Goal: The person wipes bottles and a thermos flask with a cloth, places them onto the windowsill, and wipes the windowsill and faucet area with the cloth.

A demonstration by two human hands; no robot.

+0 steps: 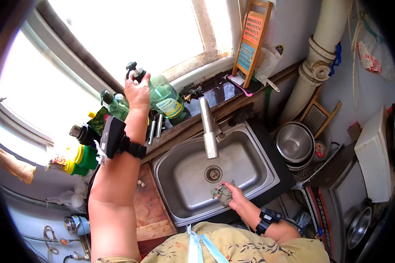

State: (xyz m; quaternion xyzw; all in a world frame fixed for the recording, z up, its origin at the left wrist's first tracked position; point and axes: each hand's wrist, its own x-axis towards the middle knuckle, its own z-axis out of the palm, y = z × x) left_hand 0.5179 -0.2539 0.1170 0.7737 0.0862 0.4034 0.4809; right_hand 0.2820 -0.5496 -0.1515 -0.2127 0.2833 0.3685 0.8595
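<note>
My left hand (138, 91) reaches out to the windowsill, its fingers closed around the dark pump head (138, 74) of a large green dish-soap bottle. The bottle (166, 97) stands upright on the ledge, with a yellow and white label facing me. A crumpled grey-green cloth (224, 195) is bunched in my right hand (236, 197), over the near side of the steel sink (184, 184). Behind the sink rises the faucet (208, 127), its spout pointing down toward the drain (213, 174); no running water shows.
Left of the large bottle stands a smaller green pump bottle (116, 104), near green and yellow containers (80, 158). A wooden grater (252, 39) leans by the window. Steel bowls (295, 141) sit right of the sink. A wooden board (148, 206) lies on its left.
</note>
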